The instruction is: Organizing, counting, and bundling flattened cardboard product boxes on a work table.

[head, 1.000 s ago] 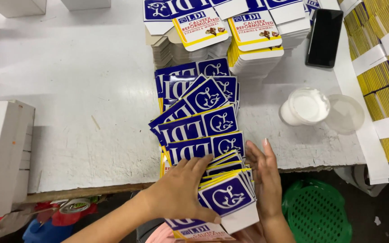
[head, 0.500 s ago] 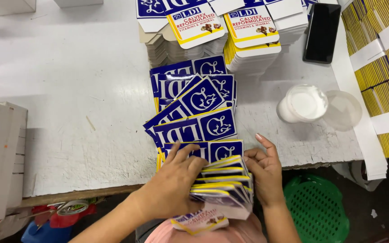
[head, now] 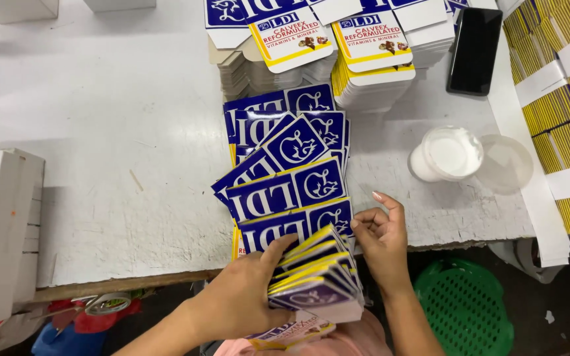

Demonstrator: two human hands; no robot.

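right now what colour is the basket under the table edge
Green, with a mesh pattern; the basket shows best in the head view, beside the right hand.

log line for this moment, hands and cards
left hand: grips fanned card stack | right hand: at stack's right edge | table: blue cards overlapped

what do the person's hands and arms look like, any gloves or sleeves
Both are bare: no gloves, and no sleeves on the forearms in view. The left hand shows no ring or watch. The right hand has longish, pale nails and no jewellery visible. A bit of pink clothing shows at the bottom edge, between the arms.
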